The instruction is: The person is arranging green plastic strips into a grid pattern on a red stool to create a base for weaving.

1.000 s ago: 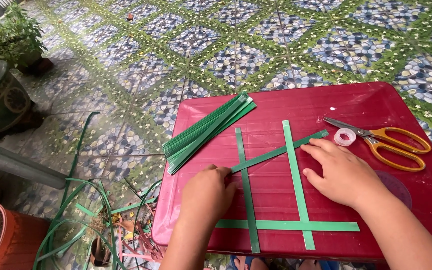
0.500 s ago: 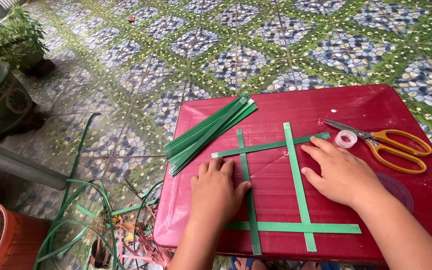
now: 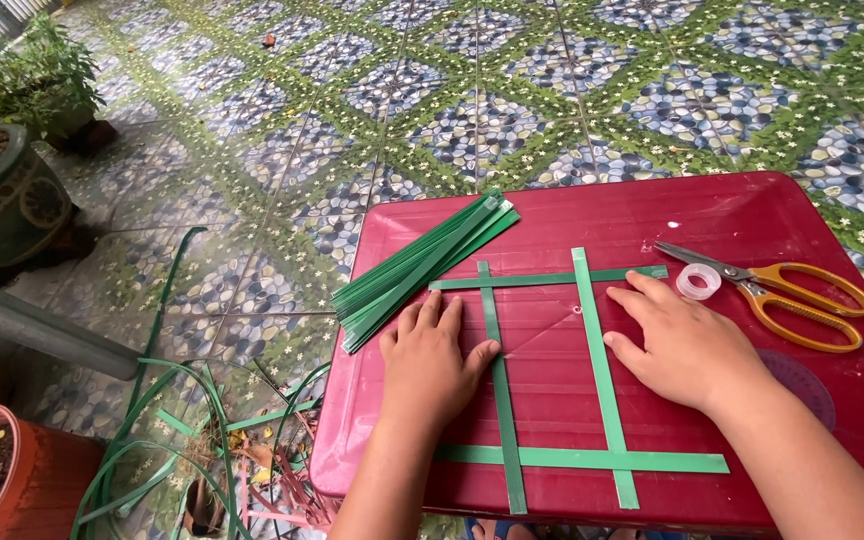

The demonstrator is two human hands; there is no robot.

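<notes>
Here we are over a dark red plastic tabletop (image 3: 752,215), and 4 flat green plastic strips are laid out on it in a hash pattern. 2 run away from the person: the left upright strip (image 3: 503,400) and the right upright strip (image 3: 600,370). 2 run across: the upper cross strip (image 3: 542,281) and the lower cross strip (image 3: 572,459).

The left hand (image 3: 432,360) lies flat and relaxed, palm down, fingers together, gripping nothing; its thumb touches the left upright strip and the palm sits just left of it on the bare red surface. The right hand (image 3: 687,345) is also spread flat and holds nothing, resting just right of the right upright strip, its fingertips reaching up to the right end of the upper cross strip.

These strips look thin, light and springy, probably slick on that glossy top, so I judge they would slide at a nudge. Pressing down flat at a crossing looks the surest hold; to lift one, pinching a free end seems best. Whether the crossings are woven over and under, I cannot tell.

Off to the upper left, a fanned bundle of spare green strips (image 3: 422,265) hangs over the table edge. On the right sit a small roll of clear tape (image 3: 698,281) and orange-handled scissors (image 3: 802,300), well apart from the left hand. Below, patterned floor tiles (image 3: 452,100).
</notes>
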